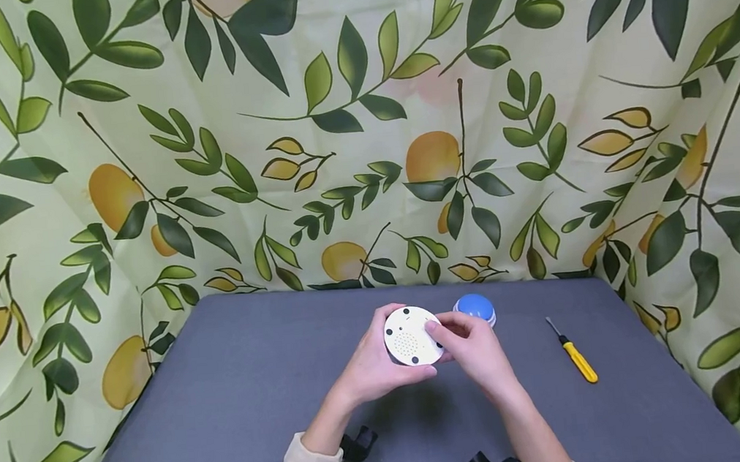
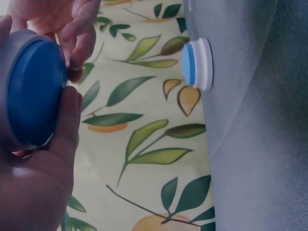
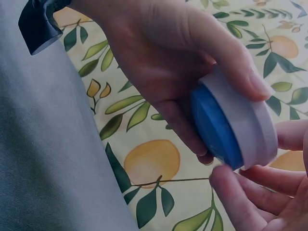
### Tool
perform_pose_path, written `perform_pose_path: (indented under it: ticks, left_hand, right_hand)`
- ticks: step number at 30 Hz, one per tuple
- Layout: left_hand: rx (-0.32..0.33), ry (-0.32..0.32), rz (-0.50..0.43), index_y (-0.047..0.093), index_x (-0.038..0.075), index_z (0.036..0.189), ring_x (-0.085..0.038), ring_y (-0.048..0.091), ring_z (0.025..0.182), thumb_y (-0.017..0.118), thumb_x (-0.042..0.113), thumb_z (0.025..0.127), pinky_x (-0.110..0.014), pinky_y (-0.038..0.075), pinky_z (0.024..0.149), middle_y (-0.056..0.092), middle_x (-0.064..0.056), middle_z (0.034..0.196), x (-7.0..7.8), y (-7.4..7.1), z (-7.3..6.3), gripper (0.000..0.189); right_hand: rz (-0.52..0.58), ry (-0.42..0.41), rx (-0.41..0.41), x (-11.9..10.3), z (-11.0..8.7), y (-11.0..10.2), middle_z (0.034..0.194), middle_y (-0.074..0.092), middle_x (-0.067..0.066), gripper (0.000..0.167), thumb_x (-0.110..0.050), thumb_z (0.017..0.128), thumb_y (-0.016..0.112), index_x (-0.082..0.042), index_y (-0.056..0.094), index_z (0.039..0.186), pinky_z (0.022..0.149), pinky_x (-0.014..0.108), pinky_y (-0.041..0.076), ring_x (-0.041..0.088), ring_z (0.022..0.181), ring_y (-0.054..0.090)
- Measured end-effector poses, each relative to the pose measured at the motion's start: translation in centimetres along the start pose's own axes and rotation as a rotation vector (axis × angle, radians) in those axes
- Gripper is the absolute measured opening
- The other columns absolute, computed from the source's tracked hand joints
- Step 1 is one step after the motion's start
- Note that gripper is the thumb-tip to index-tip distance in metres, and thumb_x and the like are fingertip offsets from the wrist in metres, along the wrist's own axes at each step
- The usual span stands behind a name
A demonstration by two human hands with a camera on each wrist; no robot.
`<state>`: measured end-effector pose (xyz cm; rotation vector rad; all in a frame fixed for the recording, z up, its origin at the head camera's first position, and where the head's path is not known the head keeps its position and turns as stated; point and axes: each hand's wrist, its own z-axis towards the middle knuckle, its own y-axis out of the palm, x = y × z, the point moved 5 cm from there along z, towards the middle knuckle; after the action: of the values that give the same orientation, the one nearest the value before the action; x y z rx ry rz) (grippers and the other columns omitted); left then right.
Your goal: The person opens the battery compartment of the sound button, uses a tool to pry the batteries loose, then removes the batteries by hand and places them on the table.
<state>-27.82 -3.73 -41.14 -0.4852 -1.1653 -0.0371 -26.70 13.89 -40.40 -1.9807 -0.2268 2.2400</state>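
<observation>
A round push button [image 1: 407, 339] is held up above the table, its white underside with dark spots and a cluster of small holes facing the head camera. My left hand [image 1: 372, 369] grips it from the left, thumb along the lower edge. At its right edge my right hand [image 1: 476, 350] pinches it, thumb on the underside. The left wrist view shows the blue dome [image 2: 38, 91] of this button turned away from the head camera. In the right wrist view its white base [image 3: 248, 125] sits between both hands' fingers.
Just behind my right hand, a second blue-domed button [image 1: 476, 307] stands on the grey table [image 1: 258, 387]. A screwdriver [image 1: 578, 359] with a yellow handle lies further right. Fruit-and-leaf patterned cloth [image 1: 368, 209] hangs behind the table and along both sides.
</observation>
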Motion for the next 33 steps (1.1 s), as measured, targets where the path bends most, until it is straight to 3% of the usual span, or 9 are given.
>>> perform_pose_path:
  ticks: [9, 17, 28, 33]
  left_hand:
    - [0.063, 0.009, 0.083, 0.037, 0.014, 0.145, -0.015, 0.054, 0.11, 0.094, 0.037, 0.069, -0.038, 0.047, 0.092, 0.054, 0.003, 0.127, 0.0, 0.0, 0.1, 0.098]
    - [0.08, 0.01, 0.142, 0.036, 0.011, 0.145, -0.016, 0.054, 0.11, 0.093, 0.033, 0.069, -0.037, 0.047, 0.092, 0.052, 0.0, 0.127, -0.1, 0.6, 0.1, 0.098]
    - [0.116, 0.025, 0.198, 0.036, 0.01, 0.143, -0.018, 0.054, 0.108, 0.094, 0.031, 0.067, -0.037, 0.048, 0.092, 0.052, -0.003, 0.126, -0.2, 0.7, 0.3, 0.098]
    - [0.116, 0.025, 0.217, 0.036, 0.009, 0.143, -0.018, 0.054, 0.108, 0.094, 0.032, 0.067, -0.036, 0.048, 0.092, 0.052, -0.003, 0.125, -0.3, 0.7, 0.3, 0.098]
  right_hand:
    - [-0.084, -0.081, 0.112, -1.1, -0.4, 0.1, 0.107, 0.065, 0.011, 0.028, -0.017, 0.089, 0.079, -0.005, 0.07, 0.112, 0.07, 0.031, 0.056, 0.027, 0.096, 0.06]
    - [-0.135, -0.058, 0.17, -1.0, -0.4, 0.5, 0.106, 0.065, 0.011, 0.028, -0.016, 0.088, 0.08, -0.002, 0.071, 0.11, 0.073, 0.027, 0.05, 0.025, 0.097, 0.057]
    - [-0.129, -0.053, 0.264, -0.6, -0.4, 1.2, 0.107, 0.067, 0.012, 0.027, -0.013, 0.085, 0.081, -0.002, 0.073, 0.109, 0.077, 0.029, 0.047, 0.025, 0.099, 0.06]
    - [-0.088, -0.049, 0.267, -0.5, -0.5, 1.4, 0.106, 0.068, 0.015, 0.028, -0.012, 0.085, 0.081, 0.001, 0.073, 0.108, 0.073, 0.026, 0.048, 0.027, 0.098, 0.061]
